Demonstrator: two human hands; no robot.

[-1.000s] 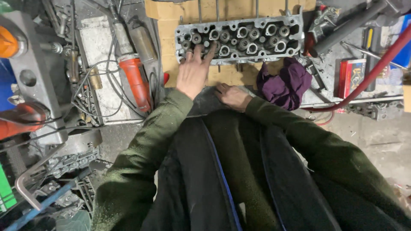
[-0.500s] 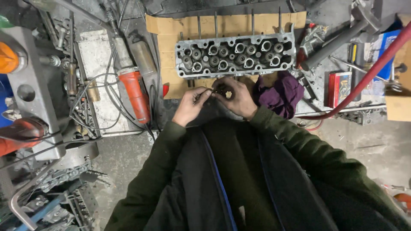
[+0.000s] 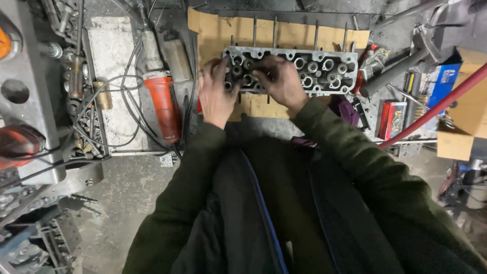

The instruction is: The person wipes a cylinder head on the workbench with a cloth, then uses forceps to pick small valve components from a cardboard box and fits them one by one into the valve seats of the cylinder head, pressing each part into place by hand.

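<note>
A grey metal cylinder head (image 3: 314, 68) with several round valve bores and upright studs lies on a sheet of cardboard (image 3: 223, 33). My left hand (image 3: 215, 94) rests on its left end, fingers spread over the bores. My right hand (image 3: 279, 81) presses on the head's left-middle part, fingers curled around a small dark part that I cannot make out. Both sleeves are olive green.
A red and grey power tool (image 3: 162, 96) with black cables lies left of the cardboard. A purple rag (image 3: 345, 109) sits by my right wrist. At right are a red box (image 3: 393, 119), a red hose (image 3: 436, 109), a blue box (image 3: 441, 81) and metal bars.
Both hands moved up from the near edge of the cardboard onto the cylinder head's left part. The camera has moved closer.
</note>
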